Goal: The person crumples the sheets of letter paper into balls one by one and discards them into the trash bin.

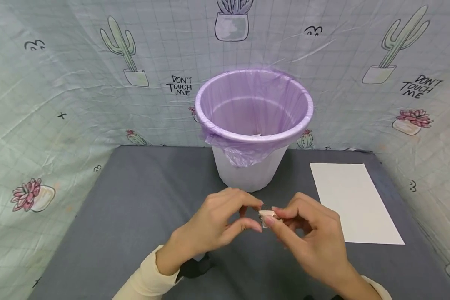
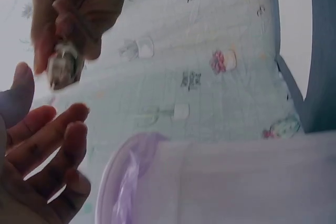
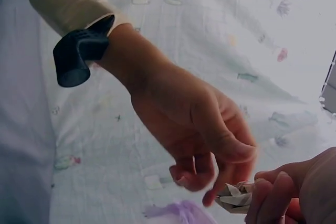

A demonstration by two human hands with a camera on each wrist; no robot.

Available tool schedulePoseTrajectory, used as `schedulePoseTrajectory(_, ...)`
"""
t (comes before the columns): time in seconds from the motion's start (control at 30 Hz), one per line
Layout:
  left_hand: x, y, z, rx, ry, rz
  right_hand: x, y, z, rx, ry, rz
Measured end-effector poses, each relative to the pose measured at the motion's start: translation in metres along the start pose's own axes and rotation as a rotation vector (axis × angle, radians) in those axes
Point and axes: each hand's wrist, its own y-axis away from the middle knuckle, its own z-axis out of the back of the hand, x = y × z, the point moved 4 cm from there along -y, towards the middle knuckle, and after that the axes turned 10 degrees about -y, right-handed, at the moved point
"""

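Observation:
A small crumpled piece of pale paper (image 1: 267,213) is pinched between the thumb and fingers of my right hand (image 1: 316,233), above the dark cloth in front of the bin. In the right wrist view the crumpled paper (image 3: 234,199) shows grey-beige folds and sticks out past the fingertips. My left hand (image 1: 211,225) is just left of it, thumb and index finger parted, their tips right at the paper's edge. The left wrist view shows the left hand (image 2: 47,156) with spread, slightly bent fingers and nothing between them.
A white bin (image 1: 247,166) with a purple liner (image 1: 243,114) stands beyond the hands, a small pale scrap just visible inside. White paper (image 1: 356,204) lies flat at the right on the dark grey cloth (image 1: 135,208). A cactus-print curtain (image 1: 165,41) hangs behind and at the sides.

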Motion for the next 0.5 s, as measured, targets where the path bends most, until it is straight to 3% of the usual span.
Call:
schedulePoseTrajectory(0.13, 0.023, -0.006, 0.022, -0.158, -0.124, 0.027, -0.002, -0.006, 0.012, -0.035, -0.078, 0.003)
schedulePoseTrajectory(0.27, 0.057, -0.012, 0.044, -0.280, -0.248, 0.115, -0.001, -0.015, 0.021, -0.075, -0.134, 0.049)
schedulePoseTrajectory(0.37, 0.080, -0.014, 0.051, -0.305, -0.321, 0.198, -0.001, -0.021, 0.024, -0.105, -0.143, 0.082)
schedulePoseTrajectory(0.5, 0.101, -0.014, 0.044, -0.294, -0.396, 0.292, 0.001, -0.026, 0.026, -0.142, -0.159, 0.121)
